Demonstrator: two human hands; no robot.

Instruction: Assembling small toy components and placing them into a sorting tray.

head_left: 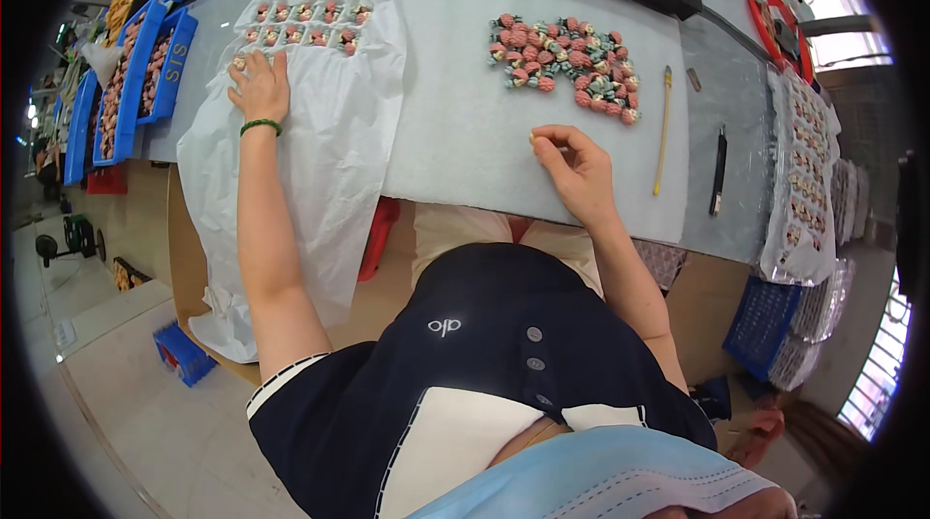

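left hand (pixel 260 88) upper left of frame, fingers spread flat on clear blister tray (pixel 305 23) of small pink pieces, tray on white plastic sheet (pixel 320 161). right hand (pixel 572 166) centre, fingers narrowed, pinching tiny yellowish piece (pixel 532 138) on grey tabletop (pixel 455 132). pile of pink pieces (pixel 567 64) above it, well apart from tray. yellow stick (pixel 664 132) right of pile.

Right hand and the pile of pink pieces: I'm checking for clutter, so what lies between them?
Nothing. In the head view, only bare grey mat separates the right hand from the pile of pink pieces.
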